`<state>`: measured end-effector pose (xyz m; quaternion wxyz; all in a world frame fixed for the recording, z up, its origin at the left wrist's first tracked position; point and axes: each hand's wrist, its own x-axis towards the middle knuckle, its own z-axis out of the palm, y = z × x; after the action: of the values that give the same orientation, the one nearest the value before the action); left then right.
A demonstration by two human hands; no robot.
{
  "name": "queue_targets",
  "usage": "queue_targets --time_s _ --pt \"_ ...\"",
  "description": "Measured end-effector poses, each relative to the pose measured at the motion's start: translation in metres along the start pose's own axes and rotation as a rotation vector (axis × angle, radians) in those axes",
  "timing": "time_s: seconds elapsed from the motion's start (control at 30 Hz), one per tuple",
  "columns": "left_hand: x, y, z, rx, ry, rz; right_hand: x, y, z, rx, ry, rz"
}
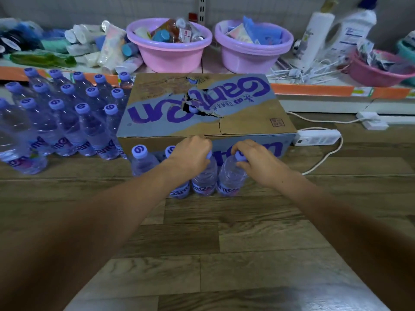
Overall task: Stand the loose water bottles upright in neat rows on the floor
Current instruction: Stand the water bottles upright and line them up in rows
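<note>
Head view | left hand (190, 153) grip curled over one bottle cap, right hand (256, 160) grip pinching the cap of the end bottle (230, 178) | row (179, 176) upright on floor, against carton (202, 113) front | step: seating two bottles | next: likely release, fetch more | wrapped pack (67, 113) left of carton.

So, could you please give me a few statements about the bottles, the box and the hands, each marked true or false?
1. Each hand grips the cap end of an upright bottle: the left hand and the right hand. True.
2. The cardboard box has an intact top. False: its top is torn near the middle.
3. A short row of bottles stands in front of the box. True.
4. The basins on the shelf are green. False: they are purple and pink.
5. The bottles at left lie flat. False: they stand upright in rows.
</note>
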<state>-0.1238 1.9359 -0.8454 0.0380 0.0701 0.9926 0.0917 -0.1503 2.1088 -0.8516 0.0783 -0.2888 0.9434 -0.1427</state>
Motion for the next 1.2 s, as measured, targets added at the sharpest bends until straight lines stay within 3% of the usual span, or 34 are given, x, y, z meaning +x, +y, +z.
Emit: queue_targets --time_s 0.5,0.67,0.77,0.97,1.2 --pt "0.001 -0.006 0.001 -0.016 -0.066 0.026 0.016 -0.009 -0.001 -0.106 -0.073 0.009" --pt "-0.025 -0.027 -0.034 0.005 0.099 0.052 0.018 -0.047 -0.014 -0.129 0.08 0.003" --pt "-0.061 -0.065 -0.059 -0.044 0.199 0.004 0.03 -0.092 -0.021 -0.044 0.14 -0.103" --pt "-0.142 -0.186 -0.08 -0.054 0.225 -0.287 0.066 -0.201 -0.002 0.007 0.021 -0.244" --pt "-0.176 -0.322 -0.082 -0.188 0.303 -0.513 0.108 -0.279 0.052 -0.018 -0.059 -0.21"
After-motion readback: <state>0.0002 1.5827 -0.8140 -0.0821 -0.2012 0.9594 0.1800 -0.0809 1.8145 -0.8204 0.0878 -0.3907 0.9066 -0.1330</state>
